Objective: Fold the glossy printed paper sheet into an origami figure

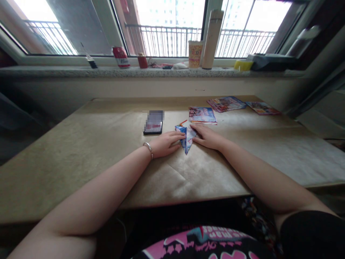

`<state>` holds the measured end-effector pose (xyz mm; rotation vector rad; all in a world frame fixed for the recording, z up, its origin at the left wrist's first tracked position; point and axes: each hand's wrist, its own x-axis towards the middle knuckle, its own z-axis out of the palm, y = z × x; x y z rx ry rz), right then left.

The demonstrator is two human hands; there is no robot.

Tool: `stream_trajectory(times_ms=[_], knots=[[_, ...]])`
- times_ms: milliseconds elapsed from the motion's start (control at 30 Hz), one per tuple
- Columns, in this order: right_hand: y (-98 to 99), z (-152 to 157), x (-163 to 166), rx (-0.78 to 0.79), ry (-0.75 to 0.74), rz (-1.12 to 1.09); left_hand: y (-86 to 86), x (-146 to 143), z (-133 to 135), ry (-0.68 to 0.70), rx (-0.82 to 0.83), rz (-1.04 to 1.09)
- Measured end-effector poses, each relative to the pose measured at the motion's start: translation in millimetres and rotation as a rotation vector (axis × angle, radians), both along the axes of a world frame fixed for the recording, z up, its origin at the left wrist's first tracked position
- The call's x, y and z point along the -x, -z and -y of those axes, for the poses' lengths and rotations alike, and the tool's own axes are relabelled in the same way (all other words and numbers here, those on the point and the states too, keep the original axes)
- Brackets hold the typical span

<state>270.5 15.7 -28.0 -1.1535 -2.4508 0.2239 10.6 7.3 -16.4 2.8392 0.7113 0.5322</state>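
- The folded paper point(189, 138) is covered partly by the left hand point(165, 143), fingers stretched.
- Its right side is touched by the right hand point(208, 137), opened loosely.

Daylight pours in at twelve o'clock through the windows point(169, 21), whose panes glare almost white. Indoors it is dimmer, darkest toward three and nine o'clock. Sheen streaks the counter point(81, 154), with soft shadows beside the forearms point(115, 182). Wide-angle distortion stretches the margins, blurring the two o'clock corner; pixelation hides part of the phone point(154, 122), and print on the folded paper point(189, 138) is too soft to read.
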Motion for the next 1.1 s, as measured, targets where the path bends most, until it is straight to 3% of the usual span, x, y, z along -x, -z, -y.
stream_trajectory(times_ms=[233, 367, 567, 867, 1100], knots=[[2.2, 0.0, -0.4, 0.010, -0.036, -0.103, 3.3, 0.8, -3.0, -0.170, 0.016, -0.171], [-0.6, 0.3, -2.2, -0.003, -0.035, -0.251, -0.1, 0.3, -1.1, -0.173, 0.000, -0.186], [-8.2, 3.8, -6.8, -0.013, 0.088, -0.334, -3.0, 0.0, 0.1, -0.158, -0.038, -0.190], [-17.3, 8.1, -14.8, -0.069, 0.216, -0.092, -3.8, 0.7, 0.3, -0.158, -0.046, -0.169], [-15.8, 6.9, -15.9, -0.104, 0.120, 0.024, -3.0, -0.9, 1.3, -0.180, -0.027, -0.156]])
